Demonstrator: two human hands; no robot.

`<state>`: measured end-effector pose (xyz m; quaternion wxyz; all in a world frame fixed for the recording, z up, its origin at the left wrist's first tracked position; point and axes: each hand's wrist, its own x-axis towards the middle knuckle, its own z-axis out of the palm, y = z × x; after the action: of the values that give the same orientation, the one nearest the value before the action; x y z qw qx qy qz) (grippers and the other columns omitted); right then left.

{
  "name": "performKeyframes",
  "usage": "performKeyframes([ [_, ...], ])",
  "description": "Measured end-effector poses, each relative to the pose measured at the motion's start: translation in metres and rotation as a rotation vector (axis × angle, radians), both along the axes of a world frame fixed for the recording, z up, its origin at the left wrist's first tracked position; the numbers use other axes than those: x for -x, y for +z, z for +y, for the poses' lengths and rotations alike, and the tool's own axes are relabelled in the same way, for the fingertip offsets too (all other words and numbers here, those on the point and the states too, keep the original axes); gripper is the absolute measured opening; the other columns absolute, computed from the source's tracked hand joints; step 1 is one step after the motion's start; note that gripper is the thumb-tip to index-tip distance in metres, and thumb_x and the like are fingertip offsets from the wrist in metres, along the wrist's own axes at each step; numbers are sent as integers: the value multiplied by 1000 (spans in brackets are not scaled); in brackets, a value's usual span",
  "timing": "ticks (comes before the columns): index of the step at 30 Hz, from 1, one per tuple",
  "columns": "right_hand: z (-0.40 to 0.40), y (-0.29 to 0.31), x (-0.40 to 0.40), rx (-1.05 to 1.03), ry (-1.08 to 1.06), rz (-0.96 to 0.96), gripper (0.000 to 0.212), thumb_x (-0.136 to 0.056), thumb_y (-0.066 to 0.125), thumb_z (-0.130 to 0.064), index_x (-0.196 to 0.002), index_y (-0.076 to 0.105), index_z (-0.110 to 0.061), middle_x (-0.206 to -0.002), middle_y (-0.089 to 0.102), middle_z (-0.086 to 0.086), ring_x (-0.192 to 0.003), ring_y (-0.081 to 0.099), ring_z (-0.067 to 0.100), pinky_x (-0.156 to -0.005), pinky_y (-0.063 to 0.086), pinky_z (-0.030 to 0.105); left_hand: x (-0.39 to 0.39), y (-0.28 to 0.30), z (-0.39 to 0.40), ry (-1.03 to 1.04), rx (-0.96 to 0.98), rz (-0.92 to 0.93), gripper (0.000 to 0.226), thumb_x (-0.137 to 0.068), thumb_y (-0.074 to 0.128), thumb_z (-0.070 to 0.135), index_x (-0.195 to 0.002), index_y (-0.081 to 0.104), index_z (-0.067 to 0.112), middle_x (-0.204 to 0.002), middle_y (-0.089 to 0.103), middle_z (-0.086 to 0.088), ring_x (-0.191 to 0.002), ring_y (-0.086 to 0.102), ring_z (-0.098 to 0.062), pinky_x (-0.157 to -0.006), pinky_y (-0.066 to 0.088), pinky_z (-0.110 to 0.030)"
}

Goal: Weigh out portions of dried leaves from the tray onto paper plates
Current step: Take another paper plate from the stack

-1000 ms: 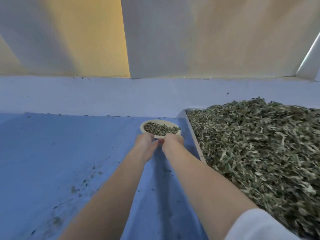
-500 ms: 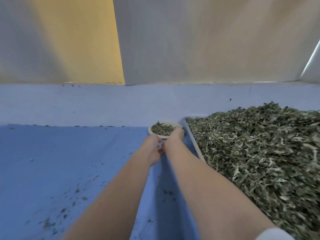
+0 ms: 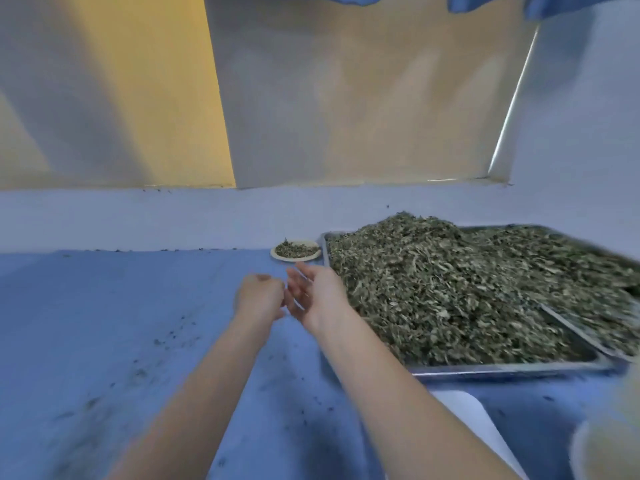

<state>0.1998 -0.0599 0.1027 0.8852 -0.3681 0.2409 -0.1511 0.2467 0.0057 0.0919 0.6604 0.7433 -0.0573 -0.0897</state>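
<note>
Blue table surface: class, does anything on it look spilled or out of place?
Yes. Dark crumbs of dried leaf lie scattered over the blue table surface, left of the heaped metal tray and near the small filled paper plate.

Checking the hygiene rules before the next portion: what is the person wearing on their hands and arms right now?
Both the left hand and the right hand are bare: no gloves, rings, watch or wristband show. Both forearms are uncovered up to the frame's lower edge. A white sleeve-like fabric shows under the right forearm, too blurred to say more.
</note>
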Motion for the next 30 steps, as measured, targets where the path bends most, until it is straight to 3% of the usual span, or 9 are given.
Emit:
performKeyframes([
  [2, 10, 11, 45, 133, 4, -21, 17, -94, 49, -12, -80, 59, -15, -61, 61, -4, -48, 51, 6, -51, 43, 18, 48, 11, 11, -10, -1, -118, 26, -83, 45, -1, -66, 58, 14, -80, 64, -13, -79, 62, -28, -77, 54, -39],
  [7, 22, 28, 140, 485, -63, -87, 16, -85, 52, -1, -85, 68, -5, -57, 57, 3, -37, 47, 10, -46, 42, 20, 145, 26, 16, -76, 17, -311, 27, -80, 44, 2, -67, 60, 19, -69, 64, -6, -73, 61, -27, -78, 53, -41],
  [9, 18, 34, 171, 681, -112, -65, 26, -83, 49, 1, -78, 71, -10, -61, 64, 3, -50, 57, 15, -45, 45, 20, 175, 30, 8, -106, 20, -391, 27, -78, 43, 1, -73, 62, 19, -70, 63, -4, -73, 61, -25, -72, 53, -35],
  [11, 9, 40, 199, 982, -159, -3, 26, -86, 47, -8, -81, 71, -18, -85, 71, 2, -78, 65, 19, -63, 53, 27, 200, 33, -3, -149, 20, -449, 23, -78, 45, 3, -77, 62, 19, -63, 62, 4, -63, 60, -15, -57, 47, -23],
  [13, -6, 47, 225, 1295, -237, 92, 21, -90, 46, -17, -90, 67, -20, -100, 68, 1, -92, 62, 18, -77, 51, 31, 221, 38, -19, -210, 18, -486, 22, -80, 46, 2, -68, 55, 18, -44, 51, 11, -43, 47, -3, -43, 34, -16],
  [16, -36, 60, 264, 1617, -325, 252, 22, -90, 45, -19, -100, 65, -19, -105, 66, 2, -96, 58, 19, -78, 47, 30, 247, 44, -51, -350, -38, -517, 23, -83, 43, 0, -65, 50, 13, -50, 47, 2, -50, 40, -14, -53, 30, -25],
  [21, -93, 64, 315, 1808, -222, 617, 21, -90, 47, -20, -93, 66, -12, -90, 63, 6, -87, 58, 24, -69, 44, 29, 284, 40, -108, -540, -286, -574, 29, -83, 44, 2, -57, 38, 12, -52, 38, -4, -54, 30, -20, -52, 20, -28],
  [24, -126, 59, 336, 1875, -139, 840, 17, -86, 48, -13, -70, 52, -11, -68, 49, 4, -76, 51, 26, -62, 38, 27, 294, 33, -134, -585, -350, -561, 10, -82, 51, 9, -74, 53, 14, -73, 48, -6, -69, 38, -19, -63, 29, -29],
  [30, -175, 52, 360, 1959, -45, 1069, 26, -87, 47, -4, -63, 42, -13, -70, 49, 3, -76, 52, 25, -64, 38, 27, 290, 28, -156, -497, -422, -648, 22, -76, 53, -2, -74, 45, 18, -82, 47, -5, -75, 37, -17, -64, 30, -27],
])
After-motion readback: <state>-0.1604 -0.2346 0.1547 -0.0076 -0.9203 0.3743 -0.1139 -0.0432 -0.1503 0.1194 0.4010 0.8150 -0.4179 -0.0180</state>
